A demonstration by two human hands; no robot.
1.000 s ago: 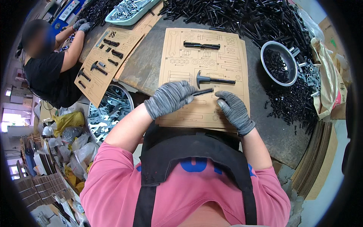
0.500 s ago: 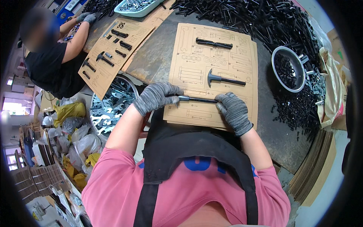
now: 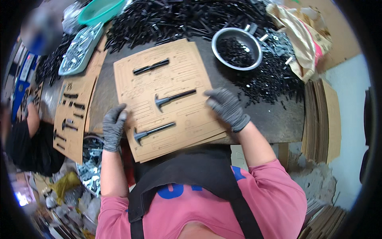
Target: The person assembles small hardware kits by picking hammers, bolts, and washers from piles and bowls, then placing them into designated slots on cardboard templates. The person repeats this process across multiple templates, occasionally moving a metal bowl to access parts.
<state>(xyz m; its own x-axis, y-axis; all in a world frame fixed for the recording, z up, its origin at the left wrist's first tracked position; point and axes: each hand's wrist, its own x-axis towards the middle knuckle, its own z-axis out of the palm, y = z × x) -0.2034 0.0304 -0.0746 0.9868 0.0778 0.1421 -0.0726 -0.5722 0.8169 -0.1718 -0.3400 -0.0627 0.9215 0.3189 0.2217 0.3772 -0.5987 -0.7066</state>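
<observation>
Grey knit gloves cover both my hands. A printed brown cardboard sheet (image 3: 145, 93) lies on the workbench in front of me, with another sheet's edge showing beneath it. On it are two T-shaped black tools with curved grey heads, an upper one (image 3: 175, 99) and a lower one (image 3: 154, 132), plus a pair of black bolts (image 3: 151, 66). At the sheet's left edge is my left hand (image 3: 114, 126), fingers loosely apart and holding nothing. My right hand (image 3: 229, 108) reaches over the right edge with its fingers stretched out, also without any part in it.
A metal bowl (image 3: 258, 59) of small black parts stands at the right. Black bolts (image 3: 167, 22) are heaped along the back. Trays and another laid-out cardboard sheet (image 3: 85, 115) are at the left, near a co-worker (image 3: 32, 143). Stacked cardboard (image 3: 314, 119) stands by the right edge.
The dark rod-like tool that both hands held by its ends now lies on the sheet as the lower T-shaped tool. My hands have parted to the sheet's sides. The view has swung right.
</observation>
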